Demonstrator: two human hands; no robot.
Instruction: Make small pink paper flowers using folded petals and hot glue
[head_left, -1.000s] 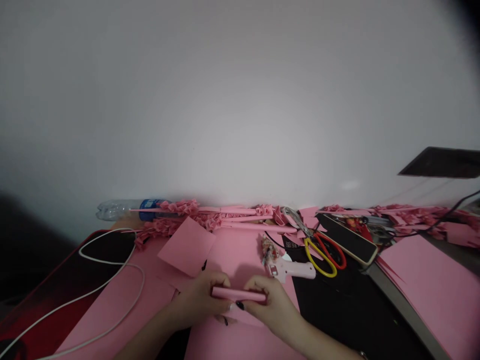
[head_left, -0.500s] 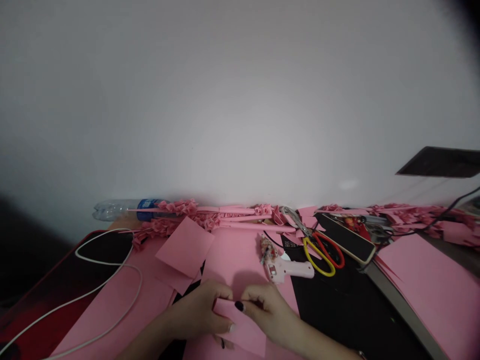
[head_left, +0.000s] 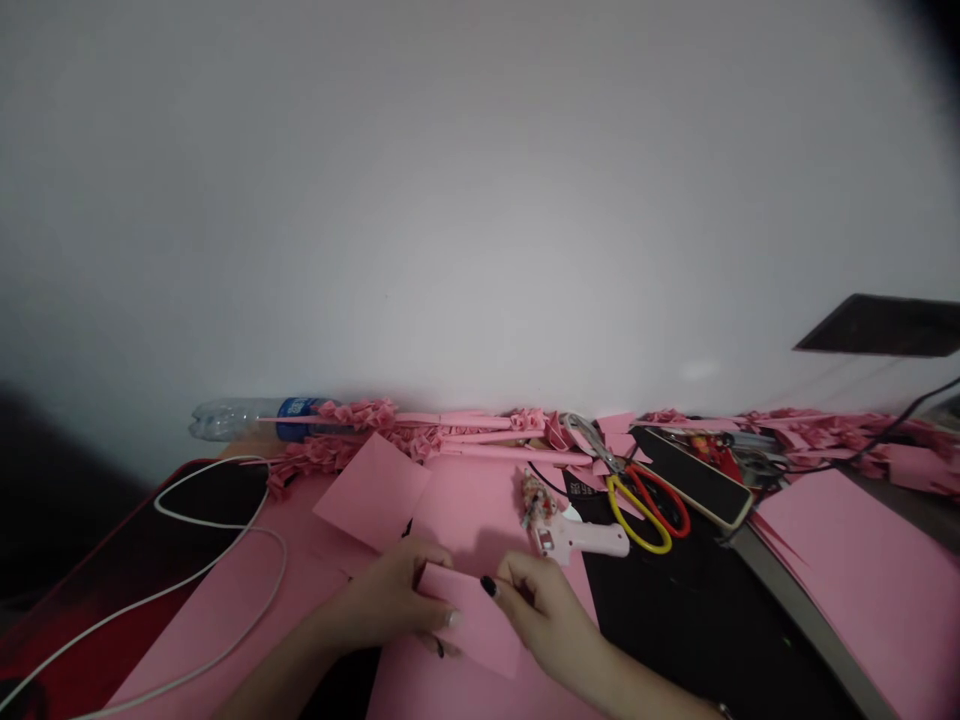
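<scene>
Below the grey wall [head_left: 480,200], left hand [head_left: 386,600] and right hand [head_left: 546,612] have fingers clamped on a small pink sheet [head_left: 484,632] at bottom centre; 1 s ago a rolled edge showed, now a flatter face, so shaping seems unfinished

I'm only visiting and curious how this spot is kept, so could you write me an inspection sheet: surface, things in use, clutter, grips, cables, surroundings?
Surface: dark table, largely covered by pink sheets; red area at far left.
Things in use: small pink paper, held above a larger sheet.
Clutter: glue gun, scissors, phone, bottle on its side, crumpled pink paper along the wall.
Grips: bare hands; left grip has its thumb on the small paper; right grip is at its right edge, pinch unclear.
Cables: white cable looped at left; dark cable at right.
Surroundings: plain pale wall; dark panel at right.
</scene>
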